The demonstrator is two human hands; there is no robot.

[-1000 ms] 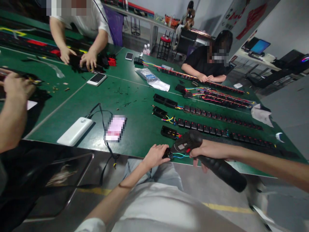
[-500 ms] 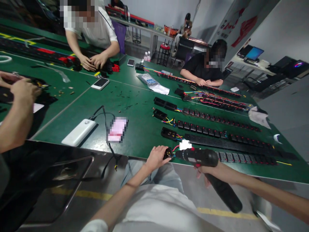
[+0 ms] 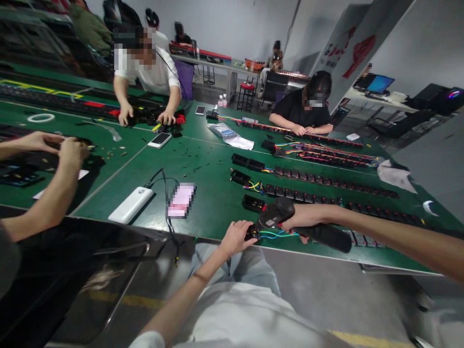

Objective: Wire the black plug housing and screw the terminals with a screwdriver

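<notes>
while a white power bank (image 3: 131,205) and a phone (image 3: 181,200) lie on the bench (image 3: 213,205), left hand (image 3: 235,237) pinches a small black housing (image 3: 253,233) at its near edge; driver (image 3: 278,211) tip at the housing, contact unclear; blue-green wires (image 3: 272,235) below; right hand (image 3: 297,218) wrapped round driver grip.

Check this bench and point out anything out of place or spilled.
Dark scraps lie scattered across the middle of the green table, looking like loose debris beside neatly rowed strips. A black cord near the white power bank dangles over the near edge, where it might snag. Around the drill, nothing stands out.
</notes>
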